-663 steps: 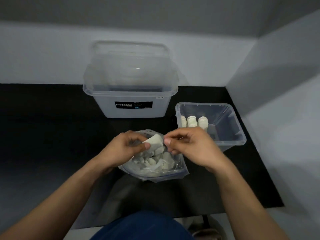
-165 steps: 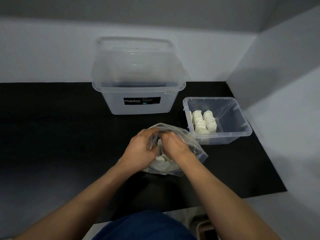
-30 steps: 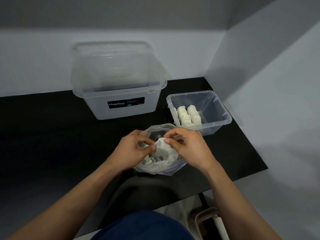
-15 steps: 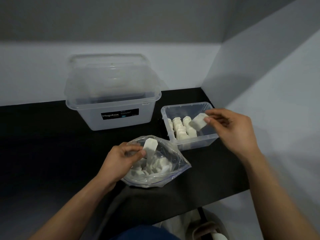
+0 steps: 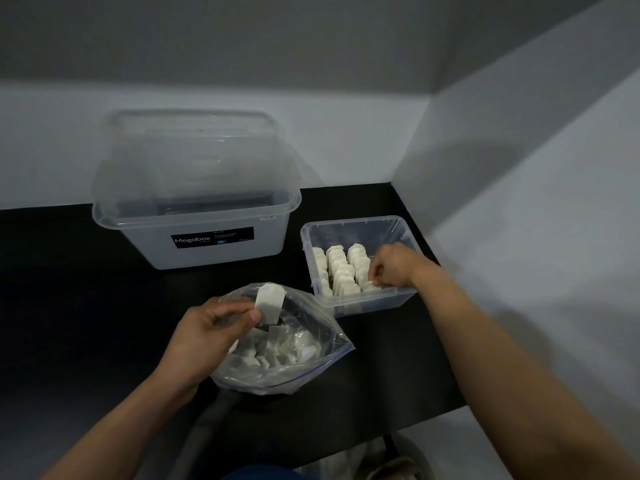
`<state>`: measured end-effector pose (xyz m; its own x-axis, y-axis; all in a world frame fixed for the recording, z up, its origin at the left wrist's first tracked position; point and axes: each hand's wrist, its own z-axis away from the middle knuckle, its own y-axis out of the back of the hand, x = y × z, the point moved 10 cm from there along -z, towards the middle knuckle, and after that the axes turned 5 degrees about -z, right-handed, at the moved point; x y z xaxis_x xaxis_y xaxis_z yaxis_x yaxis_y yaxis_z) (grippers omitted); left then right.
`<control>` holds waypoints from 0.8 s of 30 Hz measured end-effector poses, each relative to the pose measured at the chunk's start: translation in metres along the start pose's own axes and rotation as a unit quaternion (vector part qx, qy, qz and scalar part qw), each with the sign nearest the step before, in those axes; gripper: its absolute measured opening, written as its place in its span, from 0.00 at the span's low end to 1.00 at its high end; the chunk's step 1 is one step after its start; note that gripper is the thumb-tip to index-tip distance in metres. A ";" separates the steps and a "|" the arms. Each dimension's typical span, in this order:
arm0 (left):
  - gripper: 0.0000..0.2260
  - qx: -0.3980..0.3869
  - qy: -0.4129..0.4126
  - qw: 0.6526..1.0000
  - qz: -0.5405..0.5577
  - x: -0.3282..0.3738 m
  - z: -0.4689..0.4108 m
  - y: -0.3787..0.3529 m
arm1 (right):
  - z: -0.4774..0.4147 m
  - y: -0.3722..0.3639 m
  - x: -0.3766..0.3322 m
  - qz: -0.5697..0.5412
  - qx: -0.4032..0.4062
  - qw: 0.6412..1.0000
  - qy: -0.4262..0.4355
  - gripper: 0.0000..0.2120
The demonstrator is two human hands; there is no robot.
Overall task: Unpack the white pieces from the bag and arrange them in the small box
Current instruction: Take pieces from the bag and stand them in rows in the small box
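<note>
while a white piece [image 5: 269, 303] is pinched between the thumb and fingers of the left hand [image 5: 214, 327] above the mouth of the clear bag [image 5: 311, 362], a second white piece [image 5: 370, 287] is gripped low by the right hand [image 5: 391, 268]. its curled fingertips appear closed on that piece at the near end of the right-hand row inside the small box [image 5: 349, 223].

the small box is placed ahead and to the right of the bag, just beside it. the left hand's piece is thus separated from any slot by the bag's rim and the box's near wall, and the right hand is judged much the nearer.

three rows of pieces [image 5: 341, 268] are stood on edge, running away from the person. the held piece's long axis is roughly vertical, slightly tilted, close to theirs. more pieces are heaped loose in the bag, and the box's right side is seen unfilled.

everything is set on a black tabletop [image 5: 69, 289], with a large clear tub marked megabox [image 5: 194, 216] behind the bag. pale walls [image 5: 519, 237] are seen at the back and right.
</note>
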<state>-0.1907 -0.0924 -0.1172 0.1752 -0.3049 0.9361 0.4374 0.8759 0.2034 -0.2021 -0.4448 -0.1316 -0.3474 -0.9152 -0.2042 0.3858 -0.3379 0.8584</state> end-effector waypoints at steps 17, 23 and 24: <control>0.11 -0.073 -0.004 0.997 -0.025 -0.003 0.005 -0.011 | 0.108 0.050 -0.093 -0.371 0.113 0.911 0.141 0.07; 0.10 -0.089 -0.019 0.995 -0.036 0.002 0.012 -0.014 | 0.142 0.007 -0.171 -0.253 0.093 0.938 0.217 0.15; 0.10 -0.091 -0.024 0.995 -0.045 0.003 0.013 -0.014 | 0.144 0.003 -0.177 -0.255 0.097 0.935 0.226 0.12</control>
<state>-0.2078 -0.1007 -0.1134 0.0865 -0.3572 0.9300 0.6021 0.7625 0.2368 -0.2624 -0.2526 -0.0251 -0.0298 -0.6603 -0.7504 0.0901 -0.7495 0.6558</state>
